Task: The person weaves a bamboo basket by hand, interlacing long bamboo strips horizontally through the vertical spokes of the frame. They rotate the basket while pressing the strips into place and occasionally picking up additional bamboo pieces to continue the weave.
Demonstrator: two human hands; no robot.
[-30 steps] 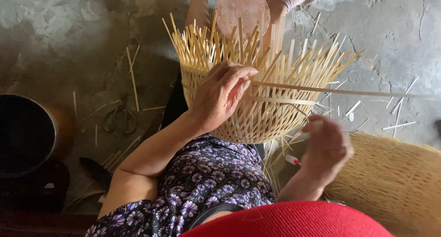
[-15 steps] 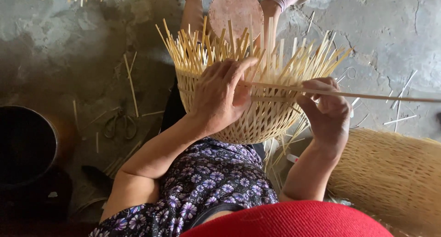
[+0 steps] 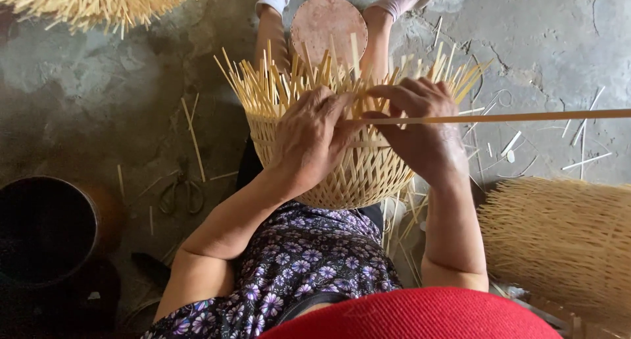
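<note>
scissors [image 3: 182,193], dark pot [image 3: 46,227], finished basket [image 3: 559,240]

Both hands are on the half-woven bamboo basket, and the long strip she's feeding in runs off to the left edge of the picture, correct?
Not quite. The left hand and right hand are both on the half-woven bamboo basket, but the head view shows the long strip running off to the right edge, not the left.

concrete floor [image 3: 98,89] — scissors [image 3: 182,193] | bamboo slivers [image 3: 192,132] | dark pot [image 3: 46,227]
</note>
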